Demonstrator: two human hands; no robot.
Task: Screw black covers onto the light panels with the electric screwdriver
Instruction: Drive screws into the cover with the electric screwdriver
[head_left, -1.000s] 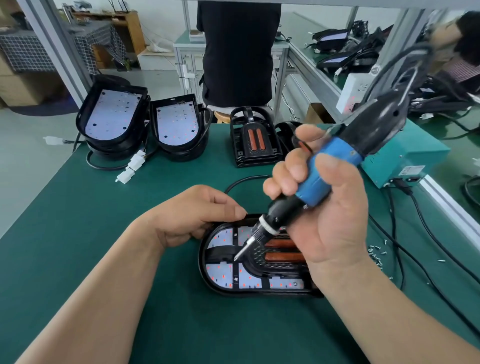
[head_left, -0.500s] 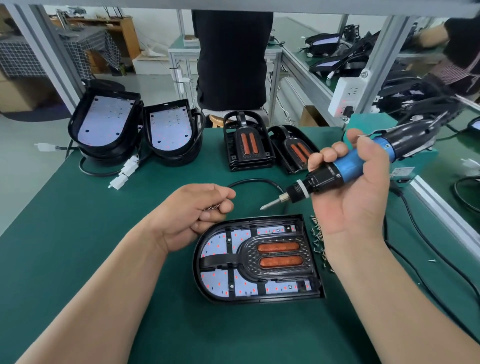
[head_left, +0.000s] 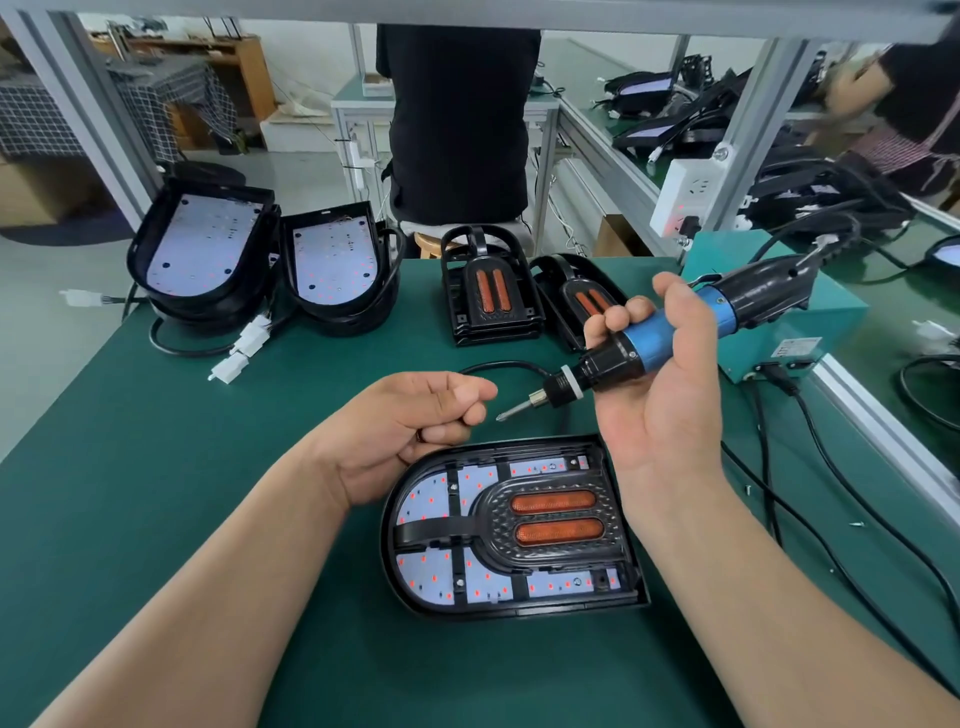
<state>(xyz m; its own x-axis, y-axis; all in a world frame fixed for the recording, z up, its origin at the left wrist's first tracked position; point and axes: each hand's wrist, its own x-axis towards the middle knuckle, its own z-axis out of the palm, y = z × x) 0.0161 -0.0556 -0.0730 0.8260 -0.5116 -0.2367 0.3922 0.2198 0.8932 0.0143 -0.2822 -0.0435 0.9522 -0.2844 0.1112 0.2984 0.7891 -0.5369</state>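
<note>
Head camera is showing us working at a green table (head_left: 156, 467). We are gripping the electric screwdriver (head_left: 654, 338) in our right hand (head_left: 660, 415), with the fingers and thumb wrapped round its blue barrel. We are holding it raised above the table, its bit (head_left: 519, 408) pointing left and slightly down, with the tip just beside our left hand (head_left: 410, 431). We are holding that hand near the far left edge of the light panel (head_left: 431, 493), curled into a loose fist with the thumb pressing on the forefinger. We cannot tell whether anything is lying inside it. The light panel is lying flat on the table below both hands, and the black cover (head_left: 498, 512), with two orange strips, is sitting inside it. Further back, two stacks of open panels (head_left: 202, 254) are standing at the left, spare covers (head_left: 488, 291) are leaning in the middle, and a teal box (head_left: 779, 338) is sitting at the right.
</note>
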